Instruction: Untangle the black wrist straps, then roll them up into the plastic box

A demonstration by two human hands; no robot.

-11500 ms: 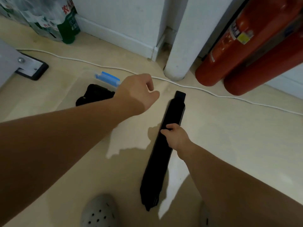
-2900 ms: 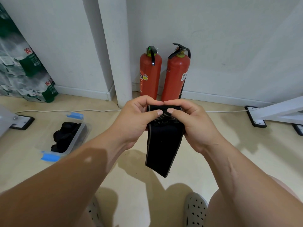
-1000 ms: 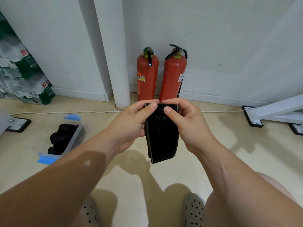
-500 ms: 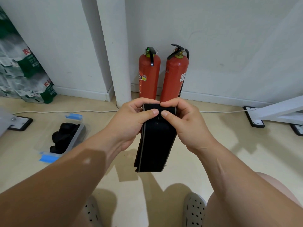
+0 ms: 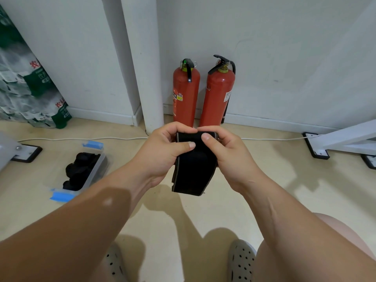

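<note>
Black wrist strap [image 5: 194,171] hangs in the air in front of the person, above the beige floor [image 5: 264,180], its top end rolled over and its free end dangling loose below the hands. The left hand [image 5: 162,151] is clamped on the strap's left edge, thumb pressed flat across the front of the roll and fingers curled behind it. The right hand [image 5: 230,153] is clamped on the right edge the same way, its thumb on the top of the roll just beside the left thumb. On the floor to the left sits the clear plastic box [image 5: 95,171] with blue latches, and inside it lie several rolled black straps [image 5: 78,173]. Two red fire extinguishers [image 5: 186,96] stand upright against the white wall beyond the hands, beside a white column [image 5: 146,64]. A white cable [image 5: 81,138] runs along the floor behind the box. Two grey perforated clogs [image 5: 241,261] show at the bottom edge.
</note>
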